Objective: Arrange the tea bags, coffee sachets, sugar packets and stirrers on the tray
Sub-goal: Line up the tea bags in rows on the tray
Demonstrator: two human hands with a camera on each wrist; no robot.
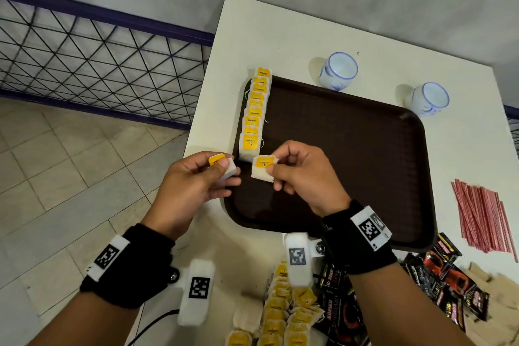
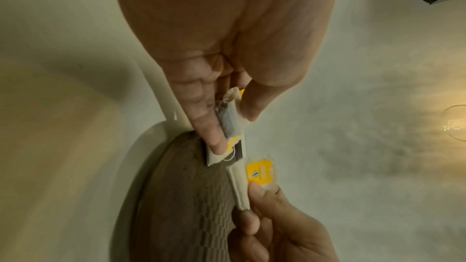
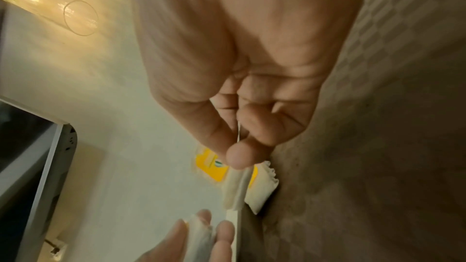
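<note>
A dark brown tray [image 1: 351,154] lies on the white table [image 1: 252,31]. Along its left rim runs a row of several yellow-labelled tea bags [image 1: 254,115]. My left hand [image 1: 224,170] grips a small stack of tea bags [image 1: 223,166] just off the tray's left edge; the same stack [image 2: 230,125] shows pinched between thumb and fingers in the left wrist view. My right hand [image 1: 271,170] pinches one tea bag [image 1: 264,167] above the tray, just below the row's near end. In the right wrist view that tea bag [image 3: 235,190] hangs from thumb and forefinger.
Two white-and-blue cups [image 1: 338,70] [image 1: 428,98] stand behind the tray. Red stirrers [image 1: 483,219] lie at the right. Loose tea bags [image 1: 283,314], black coffee sachets [image 1: 438,284] and brown packets [image 1: 497,303] crowd the near table. A blue wire fence [image 1: 98,59] stands left, over tiled floor.
</note>
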